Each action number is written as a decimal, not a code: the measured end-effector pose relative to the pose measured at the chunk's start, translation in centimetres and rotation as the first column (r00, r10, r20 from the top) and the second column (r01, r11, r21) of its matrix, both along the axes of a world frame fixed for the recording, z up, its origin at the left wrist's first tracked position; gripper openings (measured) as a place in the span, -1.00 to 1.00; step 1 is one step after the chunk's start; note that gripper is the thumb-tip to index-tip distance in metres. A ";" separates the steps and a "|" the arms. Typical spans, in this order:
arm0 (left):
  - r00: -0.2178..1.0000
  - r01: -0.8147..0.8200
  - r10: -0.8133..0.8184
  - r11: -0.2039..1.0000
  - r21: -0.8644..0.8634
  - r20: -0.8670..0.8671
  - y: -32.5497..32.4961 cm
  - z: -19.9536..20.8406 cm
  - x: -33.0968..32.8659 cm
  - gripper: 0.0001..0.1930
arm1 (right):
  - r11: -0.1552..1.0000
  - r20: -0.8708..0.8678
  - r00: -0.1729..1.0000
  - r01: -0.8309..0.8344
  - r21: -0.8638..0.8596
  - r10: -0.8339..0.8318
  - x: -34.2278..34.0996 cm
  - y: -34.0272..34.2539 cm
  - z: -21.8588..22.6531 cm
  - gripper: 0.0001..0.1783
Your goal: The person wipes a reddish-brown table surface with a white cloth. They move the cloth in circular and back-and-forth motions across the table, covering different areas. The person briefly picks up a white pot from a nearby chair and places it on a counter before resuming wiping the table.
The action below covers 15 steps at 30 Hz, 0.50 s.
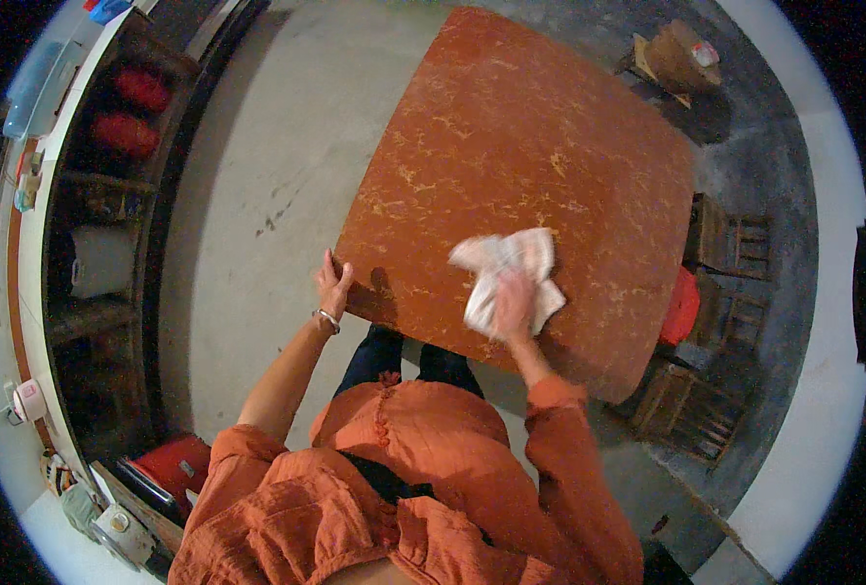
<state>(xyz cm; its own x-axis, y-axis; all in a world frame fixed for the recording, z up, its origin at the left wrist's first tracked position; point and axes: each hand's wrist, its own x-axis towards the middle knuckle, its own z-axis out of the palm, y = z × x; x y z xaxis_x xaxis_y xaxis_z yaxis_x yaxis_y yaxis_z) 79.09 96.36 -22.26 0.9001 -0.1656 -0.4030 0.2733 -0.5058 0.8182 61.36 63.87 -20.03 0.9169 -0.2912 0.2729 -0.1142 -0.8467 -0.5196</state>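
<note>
A reddish-brown table [511,127] with yellowish marbled streaks spreads out in front of me. My left hand [333,285] holds the table's near left corner, a bangle round its wrist. On the tabletop, toward the near right, lies a crumpled white and pale pink cloth [540,249]. My right hand [516,304] presses down on that cloth and grips it, slightly smeared by motion. The cloth's edges fan out around the fingers, flat against the surface.
Several wooden chairs [691,409] and a red stool [681,307] stand along the table's right side. Another wooden seat [681,58] is beyond the far right corner. Dark shelves [101,322] line the left, with a red container [174,463] low down. Grey floor [267,146] lies between.
</note>
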 end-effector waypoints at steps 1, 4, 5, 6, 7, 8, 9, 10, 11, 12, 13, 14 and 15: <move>1.000 -0.001 0.001 1.000 -0.003 -0.015 0.0 0.0 0.0 -0.15 | 0.976 -0.094 0.972 0.215 -0.033 -0.217 1.5 -1.4 -0.8 -0.70; 0.999 0.012 -0.011 0.999 -0.032 0.044 1.3 -2.8 -0.3 -0.17 | 0.919 -0.073 0.924 0.361 -0.156 -0.376 9.7 -1.0 0.3 -0.67; 0.997 0.039 -0.036 0.998 -0.046 0.067 1.5 -3.0 0.0 -0.18 | 0.932 -0.022 0.934 0.354 -0.081 -0.357 12.6 0.6 0.6 -0.69; 0.999 0.019 -0.017 0.998 -0.056 0.033 1.4 -2.7 0.0 -0.17 | 0.963 -0.012 0.965 0.261 -0.059 -0.262 15.2 2.5 1.1 -0.75; 1.000 0.001 -0.001 0.998 -0.065 -0.002 1.1 -1.9 0.0 -0.17 | 0.958 -0.009 0.987 0.155 -0.243 -0.162 17.1 4.8 1.0 -0.84; 0.999 -0.012 0.009 0.997 -0.075 -0.037 1.1 -1.4 0.1 -0.16 | 0.989 -0.189 0.979 0.047 -0.138 -0.073 19.0 7.0 0.2 -0.90; 0.974 -0.186 0.137 0.939 -0.289 -0.181 1.9 -2.4 0.0 -0.15 | 0.989 -0.126 0.990 -0.076 -0.128 0.060 19.6 10.0 -1.1 -0.88; 0.910 -0.381 0.236 0.803 -0.459 -0.341 3.4 -4.6 -0.2 -0.13 | 0.964 0.130 0.959 -0.236 -0.126 0.252 19.5 13.1 -0.2 -0.88; 0.818 -0.554 0.267 0.603 -0.574 -0.509 4.1 -5.9 -0.4 -0.12 | 0.918 0.152 0.905 -0.390 -0.073 0.397 18.0 15.5 0.2 -0.77; 0.773 -0.613 0.269 0.546 -0.570 -0.575 3.0 -4.3 -0.3 -0.10 | 0.909 0.245 0.884 -0.417 0.026 0.398 16.3 16.9 -4.2 -0.77; 0.718 -0.682 0.290 0.475 -0.557 -0.633 2.4 -1.3 -0.2 -0.09 | 0.834 0.165 0.820 -0.550 -0.037 0.548 14.1 17.4 -3.9 -0.75; 0.658 -0.746 0.310 0.394 -0.537 -0.686 2.1 0.8 -0.3 -0.07 | 0.778 0.026 0.778 -0.625 -0.068 0.628 12.3 17.1 -1.8 -0.75; 0.639 -0.746 0.281 0.453 -0.488 -0.715 2.7 0.8 0.0 -0.14 | 0.775 -0.015 0.775 -0.631 -0.032 0.631 10.3 16.4 -1.3 -0.75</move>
<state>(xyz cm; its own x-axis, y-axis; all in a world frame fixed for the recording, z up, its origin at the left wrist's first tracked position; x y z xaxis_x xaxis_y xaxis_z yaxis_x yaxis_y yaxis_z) 79.04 99.06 -21.47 0.6236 -0.1626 -0.7646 0.7050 0.5395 0.4603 71.69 80.30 -21.32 0.8924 0.3626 0.2687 0.4507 -0.7457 -0.4907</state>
